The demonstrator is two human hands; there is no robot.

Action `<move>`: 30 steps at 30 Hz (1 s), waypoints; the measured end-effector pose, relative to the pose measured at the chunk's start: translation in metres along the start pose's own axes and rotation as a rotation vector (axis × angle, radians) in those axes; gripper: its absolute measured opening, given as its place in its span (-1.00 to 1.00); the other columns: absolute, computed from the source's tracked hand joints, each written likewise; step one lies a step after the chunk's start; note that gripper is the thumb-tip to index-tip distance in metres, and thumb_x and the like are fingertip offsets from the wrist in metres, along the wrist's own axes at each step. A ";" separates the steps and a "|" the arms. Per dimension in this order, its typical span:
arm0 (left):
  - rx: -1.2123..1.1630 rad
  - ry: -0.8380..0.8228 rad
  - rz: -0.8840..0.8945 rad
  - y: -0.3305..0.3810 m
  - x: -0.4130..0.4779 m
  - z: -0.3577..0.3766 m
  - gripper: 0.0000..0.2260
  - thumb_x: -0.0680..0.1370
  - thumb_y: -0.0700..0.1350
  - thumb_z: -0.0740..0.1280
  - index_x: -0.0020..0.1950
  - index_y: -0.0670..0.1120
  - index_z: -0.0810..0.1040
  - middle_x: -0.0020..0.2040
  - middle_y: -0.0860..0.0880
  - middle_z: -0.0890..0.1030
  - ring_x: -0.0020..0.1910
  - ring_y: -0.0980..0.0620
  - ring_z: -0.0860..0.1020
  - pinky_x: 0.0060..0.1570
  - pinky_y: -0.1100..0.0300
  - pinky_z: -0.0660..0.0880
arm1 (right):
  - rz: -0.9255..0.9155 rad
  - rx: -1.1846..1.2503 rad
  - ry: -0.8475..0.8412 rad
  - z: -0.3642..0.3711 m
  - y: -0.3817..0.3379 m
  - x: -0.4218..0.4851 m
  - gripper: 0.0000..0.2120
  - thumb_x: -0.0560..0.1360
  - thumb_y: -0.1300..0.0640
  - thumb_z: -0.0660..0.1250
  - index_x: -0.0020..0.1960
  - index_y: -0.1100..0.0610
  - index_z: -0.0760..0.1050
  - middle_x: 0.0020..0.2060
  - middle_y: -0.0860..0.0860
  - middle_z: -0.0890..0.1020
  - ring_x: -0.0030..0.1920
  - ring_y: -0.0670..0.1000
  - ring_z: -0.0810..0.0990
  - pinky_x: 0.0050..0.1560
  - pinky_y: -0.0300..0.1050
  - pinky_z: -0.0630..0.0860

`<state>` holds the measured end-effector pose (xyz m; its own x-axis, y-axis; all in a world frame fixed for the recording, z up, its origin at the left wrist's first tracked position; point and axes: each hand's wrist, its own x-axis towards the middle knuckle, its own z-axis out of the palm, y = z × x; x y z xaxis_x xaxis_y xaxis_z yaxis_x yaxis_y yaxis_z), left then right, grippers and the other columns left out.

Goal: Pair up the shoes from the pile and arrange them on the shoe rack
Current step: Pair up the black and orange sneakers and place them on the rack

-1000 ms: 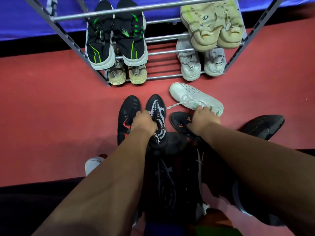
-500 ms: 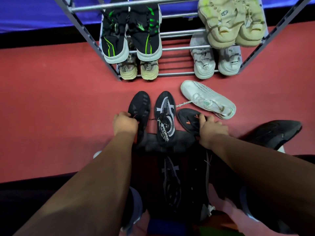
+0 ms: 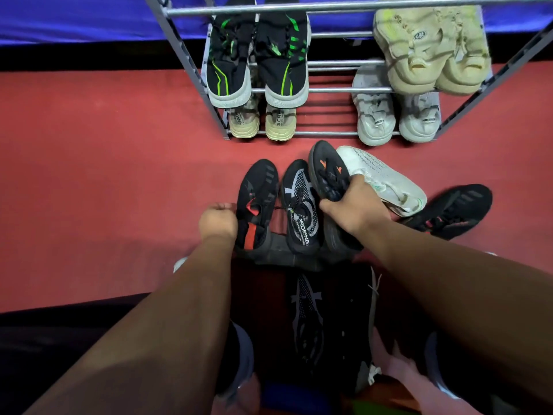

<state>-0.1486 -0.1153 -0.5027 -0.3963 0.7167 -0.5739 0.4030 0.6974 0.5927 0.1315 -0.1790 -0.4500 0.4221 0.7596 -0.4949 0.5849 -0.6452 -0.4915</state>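
My right hand grips a black shoe with orange marks, lifted and pointing at the rack. My left hand holds the edge of a black shoe with a red lining on the floor. Between them lies a black and grey patterned shoe. A white shoe lies to the right, partly behind the lifted shoe, and another black shoe lies at far right. The metal shoe rack stands ahead, its middle bare.
On the rack sit a black and green pair over a beige pair at left, and a cream pair over a grey-white pair at right. More dark shoes lie between my arms. The floor is red carpet.
My right hand has lifted the black shoe with orange marks up and forward, over the white shoe. My left hand moved from the patterned shoe to the red-lined shoe.
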 end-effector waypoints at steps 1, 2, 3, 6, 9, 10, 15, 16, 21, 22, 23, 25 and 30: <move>-0.010 -0.006 0.002 0.001 0.000 -0.001 -0.79 0.61 -0.23 0.30 0.17 -0.20 0.68 0.17 -0.16 0.72 0.24 -0.20 0.65 0.35 -0.05 0.53 | -0.014 -0.025 -0.002 0.001 -0.002 0.001 -0.25 0.25 -0.29 0.46 0.29 0.08 0.38 0.16 0.06 0.62 0.17 0.16 0.63 0.18 0.07 0.57; -0.005 -0.007 0.014 0.003 -0.001 -0.002 -0.81 0.62 -0.23 0.29 0.15 -0.21 0.66 0.17 -0.16 0.71 0.24 -0.20 0.64 0.35 -0.03 0.52 | -0.033 -0.056 -0.001 0.003 -0.003 0.003 -0.26 0.27 -0.29 0.49 0.29 0.08 0.39 0.16 0.07 0.62 0.18 0.17 0.62 0.20 0.09 0.57; 0.023 -0.005 0.038 0.005 -0.001 -0.002 -0.83 0.62 -0.22 0.28 0.11 -0.19 0.65 0.15 -0.14 0.71 0.23 -0.20 0.64 0.33 0.02 0.52 | -0.055 -0.095 0.007 0.004 -0.003 0.005 -0.26 0.30 -0.28 0.51 0.31 0.09 0.40 0.18 0.09 0.61 0.20 0.19 0.61 0.22 0.10 0.56; 0.248 0.030 0.208 0.014 -0.011 0.000 -0.81 0.62 -0.19 0.24 0.12 -0.09 0.63 0.13 -0.14 0.68 0.20 -0.22 0.61 0.14 0.11 0.47 | -0.128 -0.210 0.020 0.005 0.005 0.014 -0.24 0.36 -0.27 0.55 0.35 0.13 0.39 0.23 0.15 0.56 0.25 0.26 0.56 0.27 0.10 0.51; 0.372 0.046 0.445 0.026 -0.022 0.010 -0.79 0.59 -0.21 0.27 0.17 -0.17 0.61 0.19 -0.18 0.62 0.26 -0.24 0.53 0.29 0.01 0.45 | -0.150 -0.166 -0.021 -0.002 0.018 0.023 -0.25 0.43 -0.21 0.56 0.42 0.17 0.38 0.32 0.19 0.52 0.32 0.25 0.53 0.32 0.07 0.46; 0.402 0.030 0.509 0.032 -0.027 0.016 -0.79 0.58 -0.21 0.27 0.17 -0.16 0.61 0.18 -0.18 0.61 0.25 -0.22 0.51 0.30 0.00 0.44 | -0.138 -0.154 -0.011 -0.006 0.023 0.026 -0.27 0.47 -0.19 0.53 0.45 0.18 0.37 0.35 0.21 0.50 0.35 0.25 0.52 0.34 0.07 0.43; 0.500 -0.120 0.745 0.059 -0.060 0.057 -0.78 0.58 -0.14 0.26 0.18 -0.10 0.60 0.17 -0.09 0.60 0.22 -0.15 0.49 0.25 -0.03 0.50 | 0.004 -0.175 0.201 -0.034 0.059 0.029 -0.51 0.56 -0.01 0.35 0.37 0.25 0.42 0.32 0.24 0.46 0.27 0.34 0.51 0.25 0.18 0.45; 0.498 -0.171 0.762 0.064 -0.068 0.068 -0.78 0.59 -0.13 0.25 0.18 -0.09 0.60 0.18 -0.08 0.59 0.23 -0.13 0.49 0.25 -0.03 0.50 | 0.041 -0.220 0.235 -0.040 0.068 0.026 -0.51 0.55 -0.02 0.35 0.36 0.25 0.43 0.30 0.24 0.45 0.25 0.35 0.50 0.24 0.19 0.45; 0.556 -0.499 0.735 0.079 -0.107 0.126 -0.77 0.58 -0.09 0.28 0.22 -0.04 0.59 0.20 -0.06 0.62 0.18 -0.09 0.59 0.24 0.05 0.53 | 0.296 -0.394 0.428 -0.050 0.114 0.010 -0.42 0.46 -0.07 0.41 0.31 0.27 0.39 0.28 0.25 0.42 0.27 0.34 0.44 0.24 0.18 0.43; 0.597 -0.561 0.709 0.078 -0.114 0.136 -0.74 0.58 -0.06 0.28 0.26 -0.03 0.57 0.23 -0.06 0.62 0.18 -0.10 0.59 0.24 0.05 0.53 | 0.381 -0.368 0.401 -0.051 0.123 0.008 -0.35 0.42 -0.10 0.46 0.34 0.26 0.36 0.31 0.24 0.41 0.30 0.33 0.43 0.29 0.16 0.41; 0.651 -0.605 0.684 0.075 -0.119 0.144 -0.70 0.58 -0.04 0.28 0.30 -0.04 0.55 0.26 -0.07 0.62 0.21 -0.12 0.58 0.25 0.04 0.52 | 0.475 -0.321 0.357 -0.050 0.131 0.008 -0.24 0.39 -0.14 0.51 0.39 0.24 0.32 0.35 0.24 0.39 0.35 0.31 0.42 0.34 0.15 0.39; 0.771 -0.605 0.692 0.065 -0.125 0.155 -0.64 0.59 -0.02 0.30 0.38 -0.06 0.53 0.33 -0.12 0.58 0.31 -0.19 0.50 0.34 0.00 0.47 | 0.644 -0.185 0.271 -0.050 0.147 0.009 0.01 0.33 -0.23 0.59 0.52 0.24 0.18 0.41 0.25 0.39 0.42 0.28 0.43 0.39 0.13 0.39; 0.773 -0.554 0.696 0.058 -0.118 0.163 -0.67 0.58 -0.09 0.32 0.34 -0.02 0.57 0.31 -0.10 0.61 0.32 -0.18 0.53 0.37 0.00 0.46 | 0.622 0.041 0.132 -0.045 0.173 0.017 0.27 0.36 -0.26 0.57 0.61 0.34 -0.17 0.40 0.22 0.52 0.42 0.22 0.51 0.37 0.10 0.49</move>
<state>0.0559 -0.1586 -0.4928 0.4423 0.7148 -0.5417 0.8593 -0.1646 0.4843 0.2711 -0.2743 -0.5111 0.7576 0.2435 -0.6057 0.1771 -0.9697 -0.1683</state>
